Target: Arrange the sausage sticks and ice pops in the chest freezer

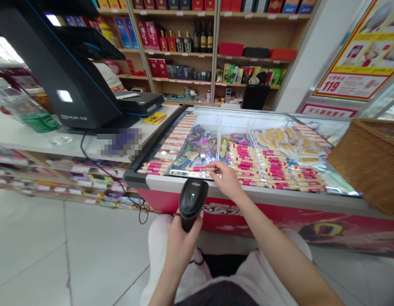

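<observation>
My left hand (180, 242) is closed around the handle of a black barcode scanner (193, 199), held up in front of me with its head pointing at the freezer. My right hand (228, 180) reaches over the front edge of a glass-topped chest freezer (279, 197) and pinches a thin red-and-cream sausage stick (201, 168), held flat just above the scanner. Rows of similar sticks (273, 170) lie on the freezer lid right beside that hand.
A black checkout screen (56, 68) stands on the white counter (31, 136) at left, its cable hanging down to the floor. A wicker basket (369, 161) sits at the right. Shelves of boxes and bottles (197, 42) line the back wall. My knees show at the bottom.
</observation>
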Motion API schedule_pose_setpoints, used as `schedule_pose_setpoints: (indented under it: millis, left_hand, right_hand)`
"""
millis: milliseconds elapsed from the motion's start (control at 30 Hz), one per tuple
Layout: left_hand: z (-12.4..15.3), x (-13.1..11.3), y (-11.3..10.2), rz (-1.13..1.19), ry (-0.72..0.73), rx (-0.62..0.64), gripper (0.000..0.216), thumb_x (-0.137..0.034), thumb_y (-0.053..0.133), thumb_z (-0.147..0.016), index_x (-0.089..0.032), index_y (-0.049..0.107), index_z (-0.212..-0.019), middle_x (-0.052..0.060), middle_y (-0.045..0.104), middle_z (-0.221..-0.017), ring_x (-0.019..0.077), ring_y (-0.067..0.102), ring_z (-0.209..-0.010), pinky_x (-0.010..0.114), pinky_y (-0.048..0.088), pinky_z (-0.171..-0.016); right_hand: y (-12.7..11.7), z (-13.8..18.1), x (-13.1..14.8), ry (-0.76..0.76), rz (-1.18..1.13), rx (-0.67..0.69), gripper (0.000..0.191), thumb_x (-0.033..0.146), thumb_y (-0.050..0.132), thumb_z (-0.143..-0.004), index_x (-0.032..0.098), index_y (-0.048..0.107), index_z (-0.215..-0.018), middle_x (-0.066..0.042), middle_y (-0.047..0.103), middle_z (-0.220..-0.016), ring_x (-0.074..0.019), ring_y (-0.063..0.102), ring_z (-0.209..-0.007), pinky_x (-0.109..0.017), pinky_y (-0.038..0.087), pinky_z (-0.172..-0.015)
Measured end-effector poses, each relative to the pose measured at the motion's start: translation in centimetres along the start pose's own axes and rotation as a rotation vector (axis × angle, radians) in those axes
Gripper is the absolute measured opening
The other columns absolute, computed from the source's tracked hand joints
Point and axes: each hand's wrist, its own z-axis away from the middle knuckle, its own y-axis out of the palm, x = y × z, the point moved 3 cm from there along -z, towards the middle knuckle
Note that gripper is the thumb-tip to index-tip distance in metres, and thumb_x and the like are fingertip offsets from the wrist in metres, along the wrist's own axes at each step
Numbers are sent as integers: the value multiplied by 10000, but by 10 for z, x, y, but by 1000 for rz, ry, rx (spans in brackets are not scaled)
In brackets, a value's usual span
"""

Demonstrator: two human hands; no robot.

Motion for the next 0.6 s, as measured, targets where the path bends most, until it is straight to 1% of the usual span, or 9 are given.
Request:
schedule_pose_setpoints:
  millis: [133, 233, 400, 600]
  left_hand:
    - [0, -1, 3, -21, 2, 46, 356, -490, 708, -774, -159, 694, -905, 13, 635, -561, 220, 612, -563, 286, 435, -530]
    - [0, 2, 4, -45, -21, 88, 396, -527, 686, -800, -146, 682, -905, 19, 636, -574, 215, 601, -561, 291, 432, -539]
    - [0, 2, 5, -38, -32, 60, 408, -562, 688, -793, -157, 666, -838, 10, 616, -562, 204, 578, -542, 289, 420, -534]
    - [2, 0, 5, -37, -25, 89, 437, -575, 689, -796, -153, 675, -909, 8, 625, -578, 205, 576, -541, 291, 419, -535]
  right_hand:
    - [-1, 2, -5, 35, -108, -6, 206, 153, 623, -841, 210, 728, -1008, -38, 763, -999, -176, 711, -890, -314, 560, -844]
    - [-1, 1, -7, 38, -136, -17, 216, 156, 623, -845, 208, 730, -1025, -38, 766, -1003, -175, 714, -897, -314, 559, -855]
    - [-3, 2, -4, 28, -97, -28, 221, 146, 612, -836, 207, 734, -1009, -37, 769, -999, -173, 709, -877, -306, 559, -824]
    - [-1, 4, 3, -15, -51, -18, 246, 139, 604, -850, 217, 734, -1044, -35, 764, -1014, -177, 708, -881, -310, 560, -824]
